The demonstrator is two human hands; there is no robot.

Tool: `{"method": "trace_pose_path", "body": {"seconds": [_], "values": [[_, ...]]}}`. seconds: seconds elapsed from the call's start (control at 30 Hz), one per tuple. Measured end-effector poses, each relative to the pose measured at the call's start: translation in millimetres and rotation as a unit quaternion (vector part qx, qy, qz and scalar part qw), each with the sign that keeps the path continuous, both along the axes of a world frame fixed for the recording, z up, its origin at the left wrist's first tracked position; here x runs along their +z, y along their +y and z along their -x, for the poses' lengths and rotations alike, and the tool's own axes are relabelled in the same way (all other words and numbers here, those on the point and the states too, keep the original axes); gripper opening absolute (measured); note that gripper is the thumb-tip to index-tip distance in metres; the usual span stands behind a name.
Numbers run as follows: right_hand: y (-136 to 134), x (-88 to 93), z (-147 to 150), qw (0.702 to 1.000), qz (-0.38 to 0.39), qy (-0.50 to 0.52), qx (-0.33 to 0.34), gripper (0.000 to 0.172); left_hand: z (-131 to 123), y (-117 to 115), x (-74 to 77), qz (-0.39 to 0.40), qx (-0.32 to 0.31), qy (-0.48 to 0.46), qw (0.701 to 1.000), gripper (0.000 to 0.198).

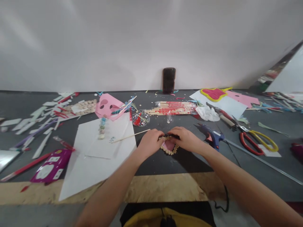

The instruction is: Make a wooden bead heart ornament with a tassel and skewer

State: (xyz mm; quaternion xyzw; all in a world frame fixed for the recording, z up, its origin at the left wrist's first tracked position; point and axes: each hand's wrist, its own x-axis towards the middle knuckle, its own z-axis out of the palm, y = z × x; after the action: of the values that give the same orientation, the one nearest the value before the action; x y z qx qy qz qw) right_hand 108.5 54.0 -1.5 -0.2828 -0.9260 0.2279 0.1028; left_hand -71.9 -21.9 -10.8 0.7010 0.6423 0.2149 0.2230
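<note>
A small pink heart-shaped piece [169,146] with a rim of pale beads lies on the dark table mat [165,164] just in front of me. My left hand [150,142] curls over its left edge with the fingers closed on it. My right hand [186,138] covers its upper right edge, fingers bent and pinched on the top rim, where something dark shows between the fingertips. Both hands meet above the heart, so its top is hidden.
White paper sheets [94,157] and a thin wooden stick [130,136] lie left. A blue glue gun [211,136], red-yellow scissors [257,141] and a long metal ruler [260,159] lie right. Behind: packed sticks [174,108], bead dish [140,119], pink mask [107,105], a phone [169,80] leaning on the wall.
</note>
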Motion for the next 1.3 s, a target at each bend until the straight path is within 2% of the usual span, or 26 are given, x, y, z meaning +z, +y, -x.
{"method": "trace_pose_path", "body": {"seconds": [0.27,0.53,0.63,0.83,1.03,1.17,1.3], "values": [[4,-6.1,5,1.000,-0.001,-0.008,-0.005,0.016,-3,2,-5.5,0.003,0.003,0.032,0.999,0.021],[3,-4.3,7,1.000,0.015,0.012,-0.022,0.017,-3,1,-8.1,-0.001,0.005,0.039,0.999,0.020],[5,0.4,0,0.998,0.021,0.037,-0.054,0.024,-2,0,-6.2,-0.001,0.001,0.037,0.999,0.022],[11,8.1,-28,0.987,0.034,0.070,-0.140,0.025,-4,0,-3.6,0.012,-0.003,0.040,0.999,0.022],[5,11.6,-41,0.974,0.114,0.080,-0.181,0.030,-8,-2,1.3,0.011,0.000,0.020,1.000,0.016],[-1,6.9,-40,0.958,0.218,0.101,-0.155,0.035,-8,-9,9.7,0.009,0.015,-0.027,0.999,0.014],[-4,-0.5,-34,0.930,0.319,0.135,-0.120,0.043,-7,-11,12.9,-0.005,0.055,-0.095,0.994,0.014]]}}
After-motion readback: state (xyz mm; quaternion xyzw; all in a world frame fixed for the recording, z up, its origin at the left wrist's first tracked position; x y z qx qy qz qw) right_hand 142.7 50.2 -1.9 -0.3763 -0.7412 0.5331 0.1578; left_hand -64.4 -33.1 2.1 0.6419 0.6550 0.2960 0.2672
